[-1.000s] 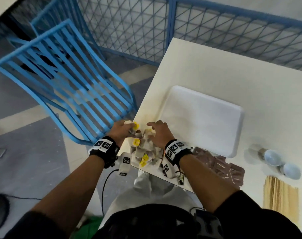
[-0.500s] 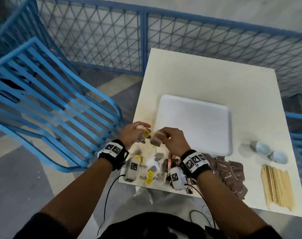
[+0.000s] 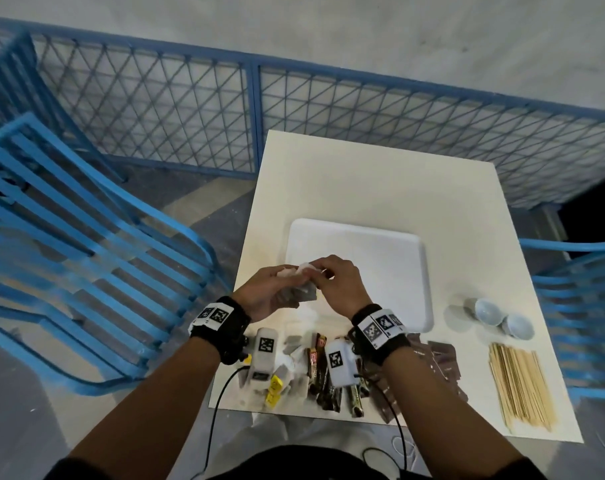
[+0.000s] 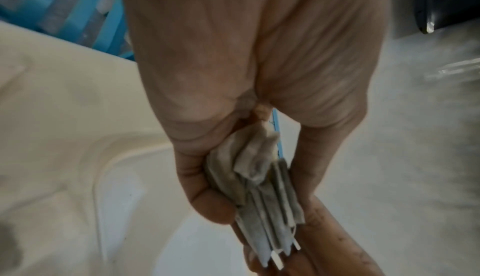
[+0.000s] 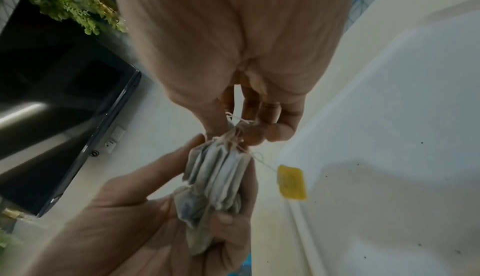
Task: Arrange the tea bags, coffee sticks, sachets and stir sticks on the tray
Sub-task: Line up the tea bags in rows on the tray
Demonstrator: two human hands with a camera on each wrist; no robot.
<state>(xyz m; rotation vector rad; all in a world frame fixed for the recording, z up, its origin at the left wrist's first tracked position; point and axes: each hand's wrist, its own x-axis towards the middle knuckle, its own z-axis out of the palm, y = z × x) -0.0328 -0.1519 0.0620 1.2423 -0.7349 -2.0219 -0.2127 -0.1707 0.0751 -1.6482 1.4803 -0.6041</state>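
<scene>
left hand (image 3: 266, 292) grips a stack of tea bags (image 5: 218, 180) above the tray's (image 3: 391, 271) near-left corner; right hand (image 3: 339, 289) pinches their strings together. tray floor beyond lies bare.

Cannot count the tea bags (image 3: 299, 292) bunched between both hands, edges smeared by blur. Wrist cameras (image 3: 339, 362) cover part of the coffee sticks (image 3: 323, 379) lying on the worktop (image 3: 380, 181). Print on the yellow tag (image 5: 291, 182) too blurred to read.

Tray (image 3: 391, 271) sits mid-table; sachets (image 3: 443, 362) near its front, stir sticks (image 3: 519, 382) right of them.
</scene>
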